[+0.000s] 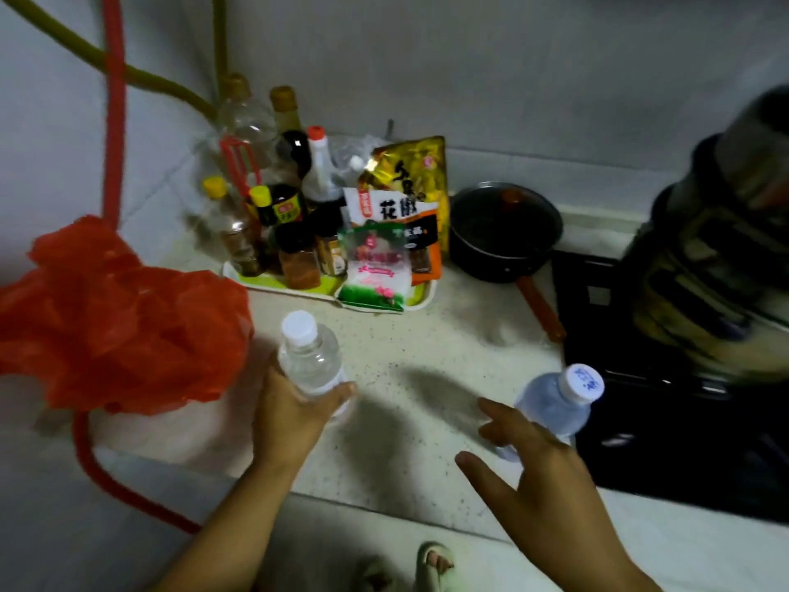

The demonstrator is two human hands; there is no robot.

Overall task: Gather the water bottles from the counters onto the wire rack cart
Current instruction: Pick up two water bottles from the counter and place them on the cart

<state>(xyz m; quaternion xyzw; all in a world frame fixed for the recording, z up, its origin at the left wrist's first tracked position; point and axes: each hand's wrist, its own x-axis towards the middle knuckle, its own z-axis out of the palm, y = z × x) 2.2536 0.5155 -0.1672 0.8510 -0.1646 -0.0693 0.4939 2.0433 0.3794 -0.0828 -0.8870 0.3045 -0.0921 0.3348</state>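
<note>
My left hand (294, 410) is clamped on the white-capped bottle (311, 356); my right hand (529, 459), fingers apart, should wrap the blue-capped bottle (559, 403) low, probably before lifting from the surface (427, 343).

Counter (410, 335) was cream with dark speckles; left of it a bright red bag (124, 318), right of it a black stove (683, 429).

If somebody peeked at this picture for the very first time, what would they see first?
Probably the big red bag puffed up at the left of the counter. Next, the two water bottles up front: the left hand is wrapped around one bottle, and the right hand, fingers spread, reaches for the other bottle beside the black stove.
</note>
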